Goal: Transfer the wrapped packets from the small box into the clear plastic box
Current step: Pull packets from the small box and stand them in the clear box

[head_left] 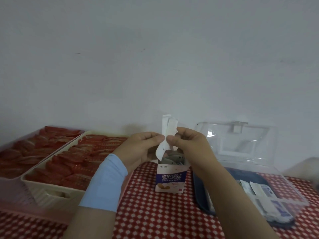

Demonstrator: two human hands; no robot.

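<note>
A small purple and white box (170, 179) stands open on the checkered cloth, with more wrapped packets (174, 157) showing inside its mouth. Just above it, my left hand (143, 149) and my right hand (188, 144) both pinch a few white wrapped packets (166, 133), which stand upright between my fingertips. The clear plastic box (269, 197) lies to the right with its lid (241, 140) raised against the wall; several white and blue packets (262, 190) lie in it.
Two trays of red wrapped items sit at the left, a cream tray (51, 188) and a pink tray (10, 187) beside it. A red and white checkered cloth (155, 213) covers the table. A white wall stands close behind.
</note>
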